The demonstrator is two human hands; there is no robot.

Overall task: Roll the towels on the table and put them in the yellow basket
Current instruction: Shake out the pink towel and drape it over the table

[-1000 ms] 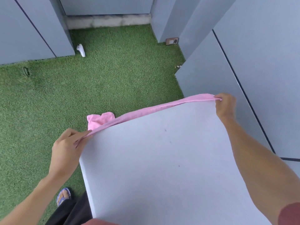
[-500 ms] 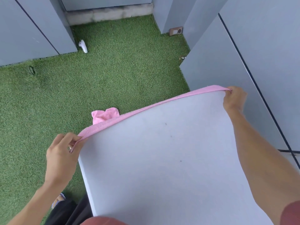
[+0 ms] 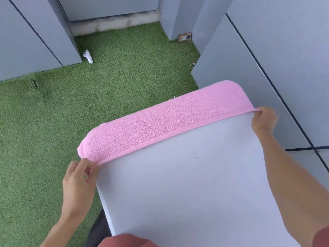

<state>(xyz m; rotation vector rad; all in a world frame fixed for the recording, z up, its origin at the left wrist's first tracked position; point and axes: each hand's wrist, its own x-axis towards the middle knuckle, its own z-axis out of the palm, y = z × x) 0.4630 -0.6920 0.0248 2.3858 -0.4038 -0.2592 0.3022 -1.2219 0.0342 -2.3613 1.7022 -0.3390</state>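
pink towel (image 3: 165, 120) lay across desk (image 3: 195, 184) far edge, rest hanging over | left hand (image 3: 80, 182) and right hand (image 3: 263, 120) each pinched a near hem corner | judged soft, light, limp; corners suit gripping

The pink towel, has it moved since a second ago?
Yes. The pink towel has come toward the person across the table; a broad band covers the far edge where only a thin strip lay.
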